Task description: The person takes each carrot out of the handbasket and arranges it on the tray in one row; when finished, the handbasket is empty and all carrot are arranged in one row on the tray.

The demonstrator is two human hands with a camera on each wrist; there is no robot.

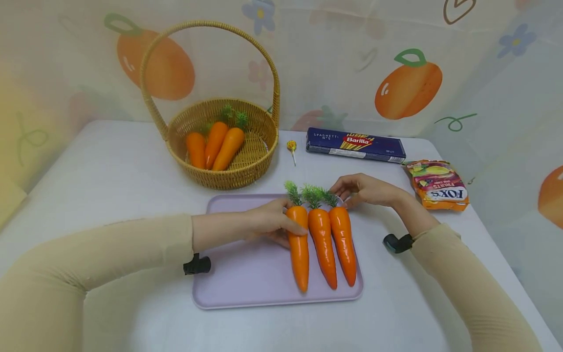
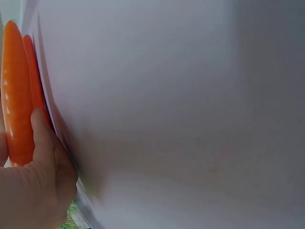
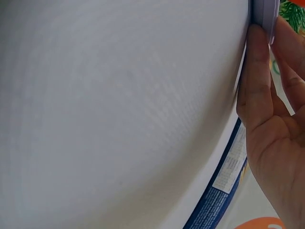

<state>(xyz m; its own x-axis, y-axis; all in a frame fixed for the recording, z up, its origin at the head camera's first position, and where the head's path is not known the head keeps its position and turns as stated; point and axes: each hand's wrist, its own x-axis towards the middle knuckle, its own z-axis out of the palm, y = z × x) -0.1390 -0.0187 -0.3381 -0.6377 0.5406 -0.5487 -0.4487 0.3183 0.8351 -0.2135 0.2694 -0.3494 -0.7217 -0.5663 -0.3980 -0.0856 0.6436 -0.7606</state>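
Three orange carrots with green tops lie side by side on the right half of a lilac tray [image 1: 246, 278]. My left hand [image 1: 274, 222] grips the leftmost carrot [image 1: 300, 261] near its upper end, thumb across its front. Beside it are the middle carrot [image 1: 322, 239] and the right carrot [image 1: 343, 244]. At the tray's far right corner, my right hand [image 1: 365, 189] pinches the rim, close to the right carrot's leaves. The right wrist view shows the tray edge [image 3: 263, 16] between thumb and fingers. In the left wrist view, the held carrot [image 2: 18, 95] stands out at the left.
A wicker basket [image 1: 220, 181] with a tall handle holds three more carrots [image 1: 230, 148] behind the tray. Right of it are a yellow-wrapped lollipop [image 1: 292, 145] and a blue spaghetti box [image 1: 327, 142]. A FOX'S candy bag [image 1: 440, 185] lies beyond my right wrist.
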